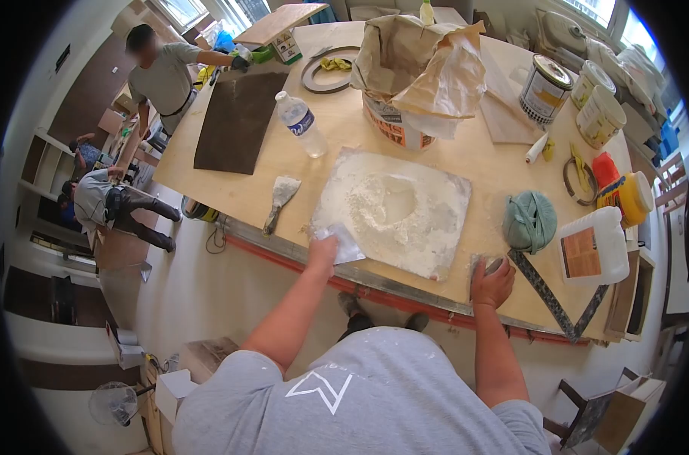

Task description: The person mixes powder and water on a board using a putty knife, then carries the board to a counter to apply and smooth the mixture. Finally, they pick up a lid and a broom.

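A board (454, 227) lies on the wooden table, with white powder (371, 193) heaped round a shallow hollow of wet-looking material. At the board's near left corner my left hand (322, 251) is closed on a thin translucent sheet or flat scraper (346, 243). To the right of the board, my right hand (492, 283) rests at the table's near edge, its fingers round a small dark object I cannot make out. A putty knife (281, 203) with a whitened blade lies left of the board. Beside my right hand are a ball of green twine (529, 221) and a dark speckled angle piece (545, 292).
Behind the board stand a bucket with a paper bag (420, 68) and a water bottle (300, 125). Cans (546, 89), a white jug (595, 246) and a yellow jar (625, 199) line the right. A dark sheet (240, 121) lies left. Co-workers (162, 72) stand beyond it.
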A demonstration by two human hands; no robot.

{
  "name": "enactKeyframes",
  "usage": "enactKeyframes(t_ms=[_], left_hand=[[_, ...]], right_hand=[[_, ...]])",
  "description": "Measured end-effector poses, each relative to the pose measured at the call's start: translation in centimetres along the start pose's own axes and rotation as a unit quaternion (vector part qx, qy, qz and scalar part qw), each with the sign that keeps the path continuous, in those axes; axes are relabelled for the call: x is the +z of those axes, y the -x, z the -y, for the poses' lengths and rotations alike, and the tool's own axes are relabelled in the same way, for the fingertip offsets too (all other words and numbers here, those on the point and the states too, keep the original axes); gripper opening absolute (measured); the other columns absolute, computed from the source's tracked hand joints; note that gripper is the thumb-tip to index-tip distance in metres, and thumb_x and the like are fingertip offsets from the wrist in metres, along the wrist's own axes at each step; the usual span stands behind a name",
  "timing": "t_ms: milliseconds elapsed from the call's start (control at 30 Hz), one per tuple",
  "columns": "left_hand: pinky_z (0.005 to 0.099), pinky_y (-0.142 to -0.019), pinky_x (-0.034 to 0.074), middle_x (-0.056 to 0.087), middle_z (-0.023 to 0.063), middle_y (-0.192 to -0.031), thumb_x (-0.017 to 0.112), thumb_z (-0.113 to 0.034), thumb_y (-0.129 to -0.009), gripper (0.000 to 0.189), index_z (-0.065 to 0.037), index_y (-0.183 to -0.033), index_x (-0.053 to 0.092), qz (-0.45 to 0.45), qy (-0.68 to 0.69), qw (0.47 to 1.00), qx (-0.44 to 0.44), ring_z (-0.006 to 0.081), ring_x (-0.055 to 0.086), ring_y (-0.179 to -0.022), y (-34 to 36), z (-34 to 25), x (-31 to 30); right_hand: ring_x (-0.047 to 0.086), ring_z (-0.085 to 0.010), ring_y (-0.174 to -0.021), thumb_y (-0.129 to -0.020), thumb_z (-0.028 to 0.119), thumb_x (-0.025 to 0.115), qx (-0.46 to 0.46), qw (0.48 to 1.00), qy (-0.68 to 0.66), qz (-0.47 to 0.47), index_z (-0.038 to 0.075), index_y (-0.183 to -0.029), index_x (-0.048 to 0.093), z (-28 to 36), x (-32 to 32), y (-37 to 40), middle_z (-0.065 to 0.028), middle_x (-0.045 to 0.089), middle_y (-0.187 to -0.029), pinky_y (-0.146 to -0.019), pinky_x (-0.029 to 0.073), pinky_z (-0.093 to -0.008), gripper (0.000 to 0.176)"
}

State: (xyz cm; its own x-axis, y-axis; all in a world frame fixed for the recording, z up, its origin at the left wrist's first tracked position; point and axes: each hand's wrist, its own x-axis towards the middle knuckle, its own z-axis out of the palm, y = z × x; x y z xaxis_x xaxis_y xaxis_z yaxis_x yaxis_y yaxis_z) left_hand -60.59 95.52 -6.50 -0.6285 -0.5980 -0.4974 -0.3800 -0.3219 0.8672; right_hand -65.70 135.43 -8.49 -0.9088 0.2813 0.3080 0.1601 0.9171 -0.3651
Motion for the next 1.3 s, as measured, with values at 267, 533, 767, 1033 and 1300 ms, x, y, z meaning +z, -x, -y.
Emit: enactKeyframes(t_ms=[267, 533, 767, 1033, 1300], left_hand=[[0.0373, -0.077, 0.052, 0.062, 0.0139, -0.104, 0.061, 0.000, -0.079, 0.040, 0.005, -0.117, 0.051, -0.030, 0.014, 0.999, 0.027, 0.0239, 0.063, -0.090, 0.4, 0.7, 1.2], [0.0351, -0.074, 0.053, 0.061, 0.0132, -0.105, 0.060, 0.002, -0.080, 0.039, 0.004, -0.117, 0.048, 0.024, 0.052, 0.998, -0.012, 0.0235, 0.063, -0.087, 0.8, 0.1, 3.7], [0.0359, -0.070, 0.053, 0.062, 0.0124, -0.099, 0.062, -0.001, -0.079, 0.037, 0.003, -0.115, 0.051, 0.028, 0.047, 0.998, 0.006, 0.0236, 0.063, -0.084, 0.8, -3.0, 5.8], [0.0394, -0.070, 0.050, 0.067, 0.0151, -0.091, 0.068, -0.013, -0.080, 0.032, 0.007, -0.105, 0.064, 0.070, -0.208, 0.975, 0.025, 0.0260, 0.064, -0.078, -10.3, -7.1, -2.3], [0.0419, -0.064, 0.045, 0.062, 0.0124, -0.084, 0.072, -0.012, -0.081, 0.029, 0.003, -0.104, 0.062, 0.226, -0.342, 0.910, 0.061, 0.0252, 0.057, -0.073, -17.6, -10.1, 5.4]], right_hand=[[0.055, -0.0386, -0.102, -0.084, 0.044, 0.065, 0.005, 1.000, 0.000, 0.002, 0.003, -0.125, 0.050, 0.0, 0.1, 0.2, -0.0186, 0.056, -0.110, -0.086, 0.045, -0.0500, 0.060], [0.056, -0.0386, -0.099, -0.082, 0.044, 0.066, -0.001, 1.000, 0.016, -0.017, 0.004, -0.123, 0.051, 0.1, 0.2, 0.2, -0.0178, 0.056, -0.108, -0.084, 0.046, -0.0501, 0.059], [0.056, -0.0387, -0.099, -0.082, 0.044, 0.066, -0.003, 0.999, 0.027, -0.033, 0.004, -0.122, 0.051, 0.4, 0.4, 0.4, -0.0174, 0.056, -0.107, -0.083, 0.046, -0.0500, 0.058], [0.056, -0.0389, -0.100, -0.081, 0.044, 0.067, -0.003, 0.999, 0.027, -0.036, 0.004, -0.120, 0.052, 0.6, 0.3, 0.1, -0.0178, 0.056, -0.107, -0.083, 0.046, -0.0498, 0.057], [0.056, -0.0390, -0.099, -0.080, 0.043, 0.068, 0.004, 0.999, 0.037, -0.025, 0.005, -0.120, 0.051, 0.8, 0.4, 0.0, -0.0180, 0.056, -0.106, -0.084, 0.046, -0.0500, 0.058]])
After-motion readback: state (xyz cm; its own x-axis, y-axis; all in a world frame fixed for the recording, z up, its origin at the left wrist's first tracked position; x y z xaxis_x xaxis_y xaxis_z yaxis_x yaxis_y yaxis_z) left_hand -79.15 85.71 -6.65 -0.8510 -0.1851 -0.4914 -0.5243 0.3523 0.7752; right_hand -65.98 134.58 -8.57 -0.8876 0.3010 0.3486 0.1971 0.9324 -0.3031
